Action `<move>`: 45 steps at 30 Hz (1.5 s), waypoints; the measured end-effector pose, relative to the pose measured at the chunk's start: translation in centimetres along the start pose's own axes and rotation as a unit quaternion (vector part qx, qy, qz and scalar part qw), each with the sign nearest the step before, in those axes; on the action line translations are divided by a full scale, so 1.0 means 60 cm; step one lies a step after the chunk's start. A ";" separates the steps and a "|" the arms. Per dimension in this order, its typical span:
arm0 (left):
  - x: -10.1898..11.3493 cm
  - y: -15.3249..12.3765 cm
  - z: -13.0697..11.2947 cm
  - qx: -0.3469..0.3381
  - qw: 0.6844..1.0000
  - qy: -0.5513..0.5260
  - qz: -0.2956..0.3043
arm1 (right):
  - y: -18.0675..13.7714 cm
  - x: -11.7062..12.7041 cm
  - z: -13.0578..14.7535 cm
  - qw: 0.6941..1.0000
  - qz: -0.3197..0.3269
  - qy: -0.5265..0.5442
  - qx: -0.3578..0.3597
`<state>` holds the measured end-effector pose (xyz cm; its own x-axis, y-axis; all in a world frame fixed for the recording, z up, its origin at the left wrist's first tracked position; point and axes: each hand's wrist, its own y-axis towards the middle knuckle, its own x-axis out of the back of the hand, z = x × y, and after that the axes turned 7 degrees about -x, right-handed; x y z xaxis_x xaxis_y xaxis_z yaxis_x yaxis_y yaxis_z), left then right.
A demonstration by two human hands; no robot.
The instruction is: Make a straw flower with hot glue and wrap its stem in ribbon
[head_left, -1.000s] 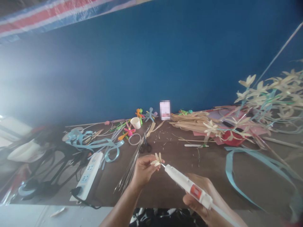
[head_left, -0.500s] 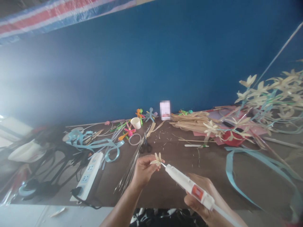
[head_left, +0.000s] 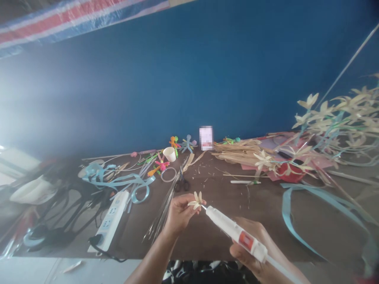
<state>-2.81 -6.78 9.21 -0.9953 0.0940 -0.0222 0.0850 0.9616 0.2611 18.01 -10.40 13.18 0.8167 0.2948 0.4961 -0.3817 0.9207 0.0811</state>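
My left hand pinches a small pale straw flower above the brown table. My right hand is wrapped around a white glue gun with a red label. The gun's nozzle points up and left and its tip sits right beside the flower's base. Whether the tip touches the flower I cannot tell. Both hands hover near the table's front edge.
Black scissors and a bundle of thin wires lie just beyond my left hand. A white power strip, blue ribbon and a paper cup sit to the left. Straw strips and finished straw flowers fill the right side.
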 end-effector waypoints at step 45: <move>-0.001 -0.001 0.005 -0.006 0.999 -0.003 -0.036 | 0.008 -0.004 -0.012 0.995 0.004 -0.089 0.046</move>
<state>-2.75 -6.75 8.90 -0.9985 0.0262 -0.0474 0.0125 0.9630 0.2694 17.96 -9.81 12.48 0.7270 0.2453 0.6414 -0.4331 0.8886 0.1512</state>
